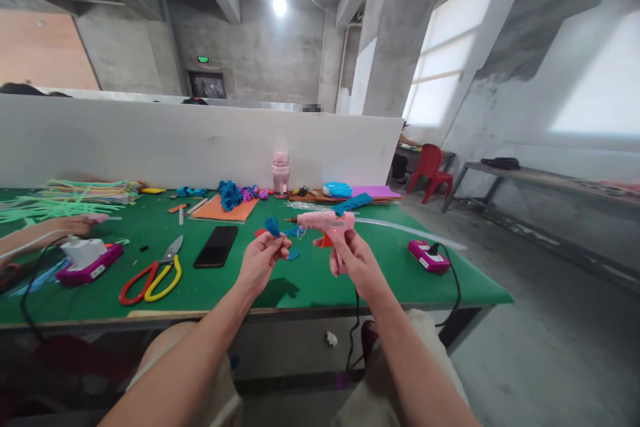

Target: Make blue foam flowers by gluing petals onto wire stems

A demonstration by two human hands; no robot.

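My left hand [261,257] pinches a small blue felt piece [273,226] between thumb and fingers, held up over the green table [300,280]. My right hand [353,259] grips a pink glue gun [325,222] by its handle, nozzle pointing left toward the blue piece, a short gap between them. The gun's black cord [356,320] hangs down over the table's front edge. Small blue scraps [294,254] lie on the table below my hands.
A black phone [216,246] and red-and-yellow scissors [153,273] lie left of my hands. Another person's hand [75,224] works at the far left near a magenta stand [90,268]. A second magenta stand [429,257] sits right. A white partition [200,140] backs the table.
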